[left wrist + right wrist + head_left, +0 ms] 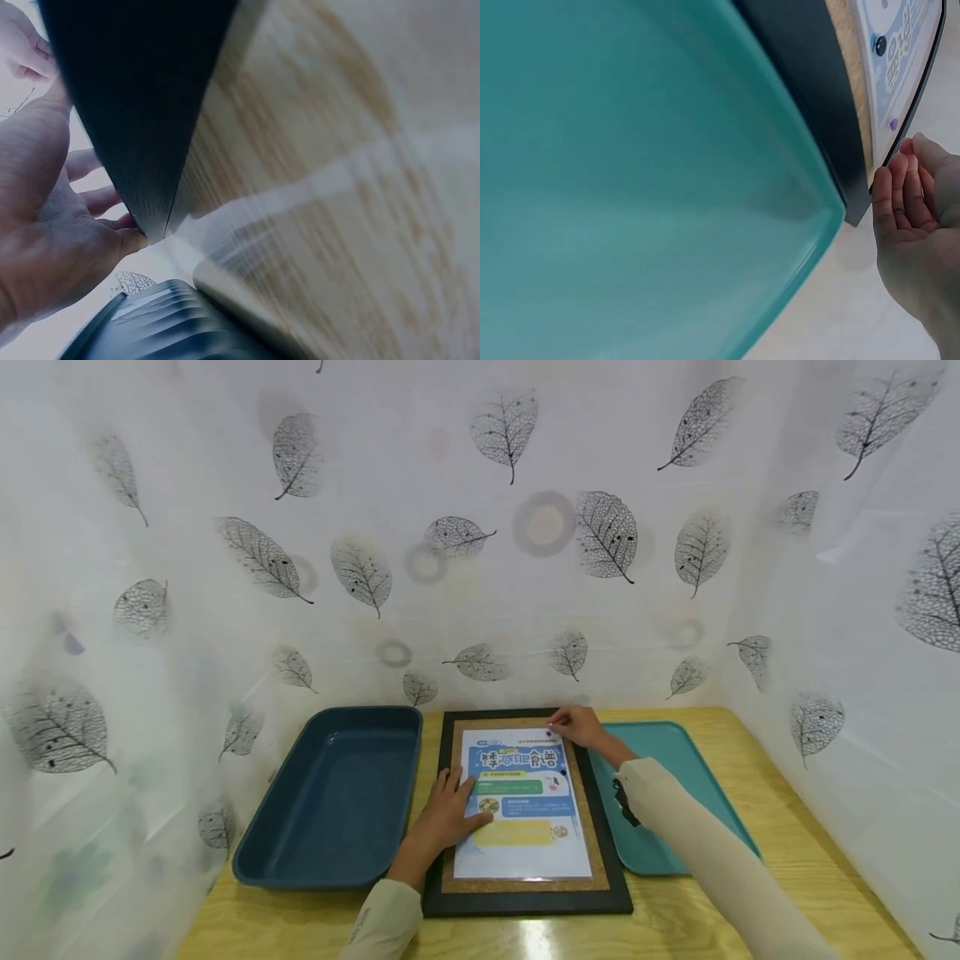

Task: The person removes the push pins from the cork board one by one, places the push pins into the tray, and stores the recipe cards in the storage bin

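Note:
A sheet printed with Chinese text (517,860) lies on a cork board (598,864) with a black frame (525,905). My left hand (442,814) rests on the sheet's left side, fingers spread; in the left wrist view its fingers reach over the frame's edge. Up at the sheet's top right corner, my right hand (579,727) has its fingertips drawn together. A purple push pin (894,124) sits right beside those fingertips, and a black push pin (881,46) is farther down the sheet's right edge. Whether anything is between the right fingertips is hidden.
A deep dark blue tray (337,810) stands left of the board. To the right lies a flat teal tray (660,760), partly under the right forearm. All rest on a wooden table (795,860) enclosed by a leaf-patterned curtain (480,602).

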Motion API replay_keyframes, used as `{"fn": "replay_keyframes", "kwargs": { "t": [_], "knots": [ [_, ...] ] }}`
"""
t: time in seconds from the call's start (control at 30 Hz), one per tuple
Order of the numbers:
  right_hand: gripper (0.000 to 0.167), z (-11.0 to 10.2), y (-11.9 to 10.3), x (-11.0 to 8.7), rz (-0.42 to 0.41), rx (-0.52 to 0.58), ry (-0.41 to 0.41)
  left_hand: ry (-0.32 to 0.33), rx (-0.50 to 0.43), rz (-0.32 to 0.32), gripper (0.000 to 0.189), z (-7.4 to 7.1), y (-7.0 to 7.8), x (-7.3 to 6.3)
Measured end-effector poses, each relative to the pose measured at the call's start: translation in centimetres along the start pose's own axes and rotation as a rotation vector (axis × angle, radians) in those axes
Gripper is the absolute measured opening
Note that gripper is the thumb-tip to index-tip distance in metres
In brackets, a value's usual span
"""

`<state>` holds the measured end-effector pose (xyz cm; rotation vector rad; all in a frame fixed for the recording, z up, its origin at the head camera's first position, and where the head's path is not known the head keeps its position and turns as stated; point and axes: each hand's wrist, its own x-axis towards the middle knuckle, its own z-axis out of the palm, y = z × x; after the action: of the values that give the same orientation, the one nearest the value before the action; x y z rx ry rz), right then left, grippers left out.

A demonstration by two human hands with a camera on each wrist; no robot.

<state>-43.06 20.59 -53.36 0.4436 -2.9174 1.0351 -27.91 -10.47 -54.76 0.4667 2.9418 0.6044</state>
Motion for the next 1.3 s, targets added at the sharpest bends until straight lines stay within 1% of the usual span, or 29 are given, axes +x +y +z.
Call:
{"fn": "replay_keyframes", "kwargs": {
  "t": [0.3, 0.4, 0.67, 0.9, 1.3],
  "knots": [
    [0.017, -0.7, 2.1, -0.7, -0.031, -0.036, 0.078, -0.001, -0.006, 0.0, 0.084, 0.0, 0.0, 0.0],
    [0.018, -1.0, 2.7, -1.1, -0.034, -0.051, 0.084, -0.005, -0.007, -0.004, 0.084, 0.0, 0.0, 0.0],
    [0.012, -2.3, 3.2, -2.1, -0.013, -0.015, 0.082, -0.003, -0.013, -0.009, 0.083, 0.0, 0.0, -0.1],
    [0.013, -2.9, 4.3, -2.8, -0.02, -0.043, 0.083, 0.006, -0.03, -0.001, 0.083, 0.1, 0.0, -0.1],
    [0.015, -3.3, 5.6, -3.6, 0.046, -0.04, 0.042, -0.001, -0.014, -0.006, 0.084, 0.1, 0.0, 0.1]
  ]
}}
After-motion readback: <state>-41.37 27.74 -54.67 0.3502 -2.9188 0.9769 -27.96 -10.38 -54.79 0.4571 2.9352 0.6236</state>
